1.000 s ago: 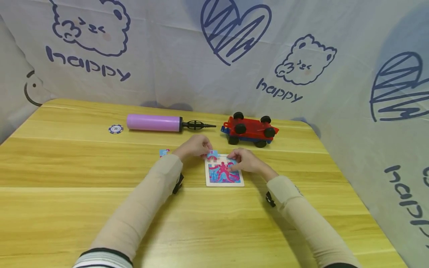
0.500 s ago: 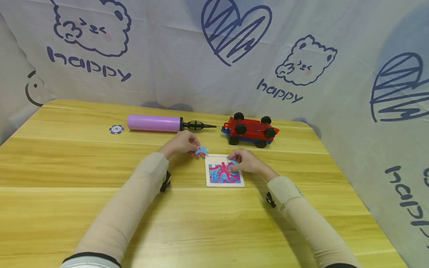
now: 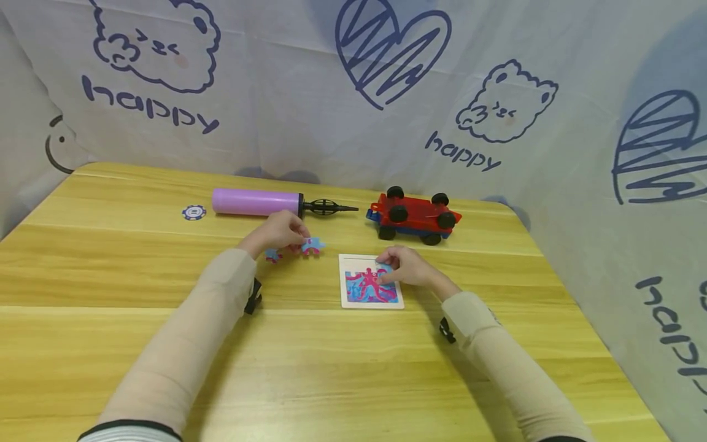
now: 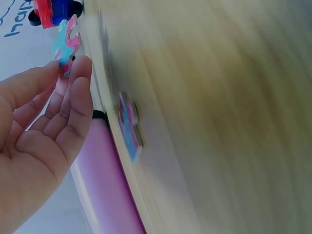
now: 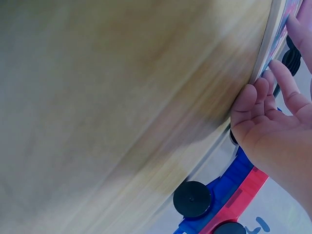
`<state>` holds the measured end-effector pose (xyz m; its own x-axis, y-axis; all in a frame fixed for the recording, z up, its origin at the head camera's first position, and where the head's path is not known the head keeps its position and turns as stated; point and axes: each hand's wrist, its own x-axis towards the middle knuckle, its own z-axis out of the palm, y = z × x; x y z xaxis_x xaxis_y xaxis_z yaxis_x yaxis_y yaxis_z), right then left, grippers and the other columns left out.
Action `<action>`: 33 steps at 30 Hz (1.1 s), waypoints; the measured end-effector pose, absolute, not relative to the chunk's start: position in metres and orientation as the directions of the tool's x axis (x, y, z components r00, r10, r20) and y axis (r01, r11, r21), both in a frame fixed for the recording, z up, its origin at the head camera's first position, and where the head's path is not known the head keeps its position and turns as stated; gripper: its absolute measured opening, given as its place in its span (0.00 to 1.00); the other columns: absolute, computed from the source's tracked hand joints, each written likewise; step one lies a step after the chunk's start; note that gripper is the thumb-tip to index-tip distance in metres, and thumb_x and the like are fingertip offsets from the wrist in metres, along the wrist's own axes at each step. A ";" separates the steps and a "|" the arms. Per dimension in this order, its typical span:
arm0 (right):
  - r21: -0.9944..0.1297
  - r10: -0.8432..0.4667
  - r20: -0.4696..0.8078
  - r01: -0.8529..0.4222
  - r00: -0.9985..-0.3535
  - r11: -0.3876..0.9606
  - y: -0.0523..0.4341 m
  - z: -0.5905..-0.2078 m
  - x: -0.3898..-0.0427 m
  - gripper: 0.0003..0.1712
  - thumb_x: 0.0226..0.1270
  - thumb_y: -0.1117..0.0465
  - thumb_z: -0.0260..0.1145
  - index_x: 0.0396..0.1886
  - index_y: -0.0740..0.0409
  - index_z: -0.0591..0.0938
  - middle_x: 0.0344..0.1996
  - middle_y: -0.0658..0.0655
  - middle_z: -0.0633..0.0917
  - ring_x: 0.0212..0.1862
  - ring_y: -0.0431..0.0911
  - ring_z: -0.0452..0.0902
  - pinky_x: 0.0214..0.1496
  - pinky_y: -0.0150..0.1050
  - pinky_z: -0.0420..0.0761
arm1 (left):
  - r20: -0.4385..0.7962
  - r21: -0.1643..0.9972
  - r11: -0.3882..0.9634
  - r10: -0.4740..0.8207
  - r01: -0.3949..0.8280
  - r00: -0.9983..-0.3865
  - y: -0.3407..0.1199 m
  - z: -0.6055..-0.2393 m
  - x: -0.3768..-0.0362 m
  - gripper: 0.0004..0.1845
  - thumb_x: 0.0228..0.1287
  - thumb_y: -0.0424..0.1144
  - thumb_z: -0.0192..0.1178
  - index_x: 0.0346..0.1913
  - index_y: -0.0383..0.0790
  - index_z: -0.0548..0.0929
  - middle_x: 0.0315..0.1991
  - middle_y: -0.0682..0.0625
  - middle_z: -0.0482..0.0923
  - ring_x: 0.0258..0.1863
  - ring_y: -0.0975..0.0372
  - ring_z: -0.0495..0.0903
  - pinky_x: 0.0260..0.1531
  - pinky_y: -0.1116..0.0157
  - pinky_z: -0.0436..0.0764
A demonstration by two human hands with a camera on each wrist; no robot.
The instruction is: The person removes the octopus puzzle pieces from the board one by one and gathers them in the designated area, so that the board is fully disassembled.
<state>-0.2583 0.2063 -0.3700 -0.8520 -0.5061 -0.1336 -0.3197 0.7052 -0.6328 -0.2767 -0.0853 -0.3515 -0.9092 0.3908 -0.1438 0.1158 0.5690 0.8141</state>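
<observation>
Two fingertips of left hand [image 3: 278,230] pinching puzzle piece [image 3: 312,246], narrow grip.

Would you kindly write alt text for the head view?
A person's left hand pinches a puzzle piece above a wooden table, while the right hand rests on a puzzle board. Behind lie a purple pump, a poker chip and a red toy car.

Wooden table [image 3: 138,350], puzzle board [image 3: 370,283], loose puzzle piece [image 3: 272,255], purple pump [image 3: 256,202], poker chip [image 3: 194,212], red toy car [image 3: 414,215]
</observation>
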 end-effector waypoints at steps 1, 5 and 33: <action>-0.633 -0.506 -0.133 -0.320 -0.852 0.705 0.207 -0.370 -0.258 0.21 0.48 0.65 0.71 0.42 0.68 0.77 0.31 0.56 0.75 0.30 0.45 0.64 0.34 0.33 0.69 | -0.148 0.810 0.575 0.386 0.113 -0.910 -0.087 -0.351 -0.277 0.06 0.58 0.27 0.55 0.36 0.26 0.79 0.24 0.43 0.79 0.21 0.60 0.77 0.27 0.64 0.78; -0.631 -0.505 -0.133 -0.320 -0.853 0.707 0.207 -0.370 -0.258 0.21 0.48 0.64 0.71 0.42 0.68 0.77 0.32 0.56 0.76 0.31 0.45 0.65 0.34 0.33 0.69 | -0.162 0.793 0.601 0.374 0.105 -0.913 -0.091 -0.350 -0.276 0.06 0.58 0.27 0.55 0.37 0.26 0.79 0.23 0.43 0.78 0.19 0.60 0.76 0.24 0.65 0.78; -0.642 -0.515 -0.123 -0.328 -0.849 0.693 0.207 -0.369 -0.257 0.20 0.48 0.65 0.71 0.41 0.68 0.77 0.32 0.56 0.76 0.30 0.44 0.64 0.34 0.33 0.68 | -0.149 0.657 0.728 0.380 0.196 -0.913 -0.099 -0.355 -0.278 0.04 0.54 0.26 0.57 0.32 0.28 0.81 0.23 0.44 0.80 0.18 0.62 0.76 0.24 0.67 0.77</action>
